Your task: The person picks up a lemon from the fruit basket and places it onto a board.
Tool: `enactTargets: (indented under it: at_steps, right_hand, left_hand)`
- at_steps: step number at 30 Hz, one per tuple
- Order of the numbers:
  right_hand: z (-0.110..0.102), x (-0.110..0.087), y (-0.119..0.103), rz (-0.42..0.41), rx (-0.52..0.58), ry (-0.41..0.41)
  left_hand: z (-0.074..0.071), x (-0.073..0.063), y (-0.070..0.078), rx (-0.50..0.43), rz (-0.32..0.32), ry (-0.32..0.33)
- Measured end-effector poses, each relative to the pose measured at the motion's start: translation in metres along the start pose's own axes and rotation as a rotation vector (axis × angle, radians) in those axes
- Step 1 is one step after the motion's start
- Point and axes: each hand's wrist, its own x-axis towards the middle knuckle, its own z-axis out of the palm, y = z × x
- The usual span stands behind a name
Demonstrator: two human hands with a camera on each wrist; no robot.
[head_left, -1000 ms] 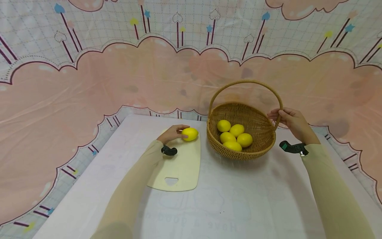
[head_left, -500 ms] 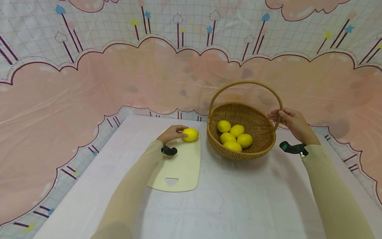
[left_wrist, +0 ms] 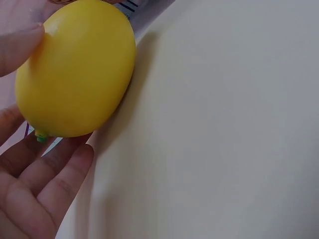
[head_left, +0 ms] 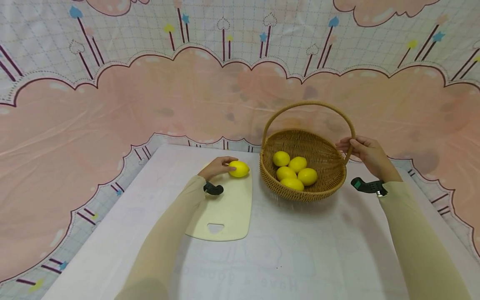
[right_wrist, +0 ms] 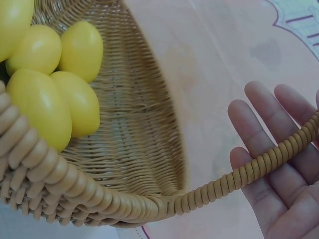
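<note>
At the far end of a cream cutting board [head_left: 228, 208], my left hand [head_left: 217, 166] holds a yellow lemon [head_left: 239, 169] between thumb and fingers. The left wrist view shows the thumb on one side of the lemon [left_wrist: 77, 69] and the fingers around its green-tipped end, close over the board. To the right stands a wicker basket [head_left: 328, 166] with several lemons [head_left: 286, 173] in it. My right hand [head_left: 369, 154] grips the right side of its arched handle [right_wrist: 239, 178], the fingers extended behind it in the right wrist view.
The white tabletop [head_left: 292, 246] carries the board on the left and the basket on the right. Behind it hangs a pink and white patterned cloth [head_left: 210, 96]. The board has a cut-out grip slot [head_left: 215, 228] at its near end.
The left thumb and fingers have shifted slightly on the lemon, which stays at almost the same spot. The right hand and the basket have not moved.
</note>
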Motion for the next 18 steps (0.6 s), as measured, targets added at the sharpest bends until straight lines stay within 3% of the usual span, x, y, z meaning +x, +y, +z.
enactTargets:
  at_steps: [18]
  right_hand:
    - [-0.0011,0.0006,0.0010,-0.006,-0.023,-0.007]
  left_hand:
    - [-0.0007,-0.0042,0.0003,-0.028,0.053,-0.004]
